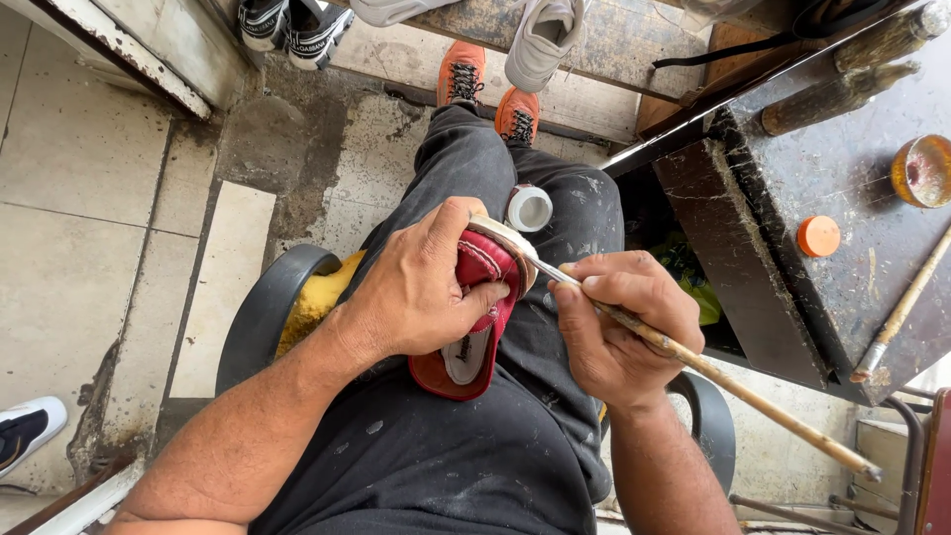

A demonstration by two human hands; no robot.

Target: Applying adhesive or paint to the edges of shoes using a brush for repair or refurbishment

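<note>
My left hand (421, 282) grips a small red shoe (474, 327) over my lap, toe pointing away, its pale sole edge (505, 236) turned up. My right hand (619, 322) holds a long thin wooden-handled brush (733, 386) like a pen. The brush tip touches the sole edge near the toe. A small white open jar (528, 208) rests on my right knee just beyond the shoe.
A dark stained workbench (842, 258) stands at the right with an orange lid (818, 236), an amber glue pot (923, 170), another brush (901, 312) and wooden-handled tools (842, 94). Sneakers (292, 28) line the step ahead. I sit on a black chair (263, 312) with yellow padding.
</note>
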